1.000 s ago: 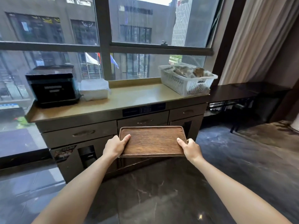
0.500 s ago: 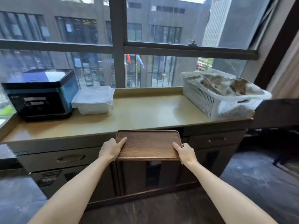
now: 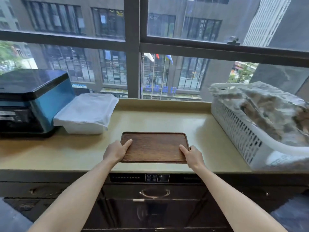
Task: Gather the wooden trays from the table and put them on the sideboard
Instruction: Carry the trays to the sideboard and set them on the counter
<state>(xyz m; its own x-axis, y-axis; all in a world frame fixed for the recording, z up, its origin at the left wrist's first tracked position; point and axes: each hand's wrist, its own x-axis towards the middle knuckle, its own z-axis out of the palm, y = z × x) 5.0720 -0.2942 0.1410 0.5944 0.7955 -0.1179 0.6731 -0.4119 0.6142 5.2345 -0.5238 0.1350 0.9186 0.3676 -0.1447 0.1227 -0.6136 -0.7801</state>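
Note:
A dark wooden tray [image 3: 154, 146] with a raised rim sits low over the beige top of the sideboard [image 3: 158, 119], near its front edge and about in the middle. I cannot tell whether it rests on the top or hovers just above it. My left hand [image 3: 115, 150] grips its left side, thumb on the upper face. My right hand [image 3: 192, 155] grips its right side the same way. The tray holds nothing.
A black and blue appliance [image 3: 30, 101] stands at the left, with a white cloth-covered container [image 3: 87, 113] beside it. A white slotted basket [image 3: 247, 131] full of crumpled material fills the right end. Windows rise behind. Drawers and a handle [image 3: 154, 193] lie below the top.
I have come closer to the sideboard. The tray, held in both hands, has moved from in front of the drawers to over the sideboard's top.

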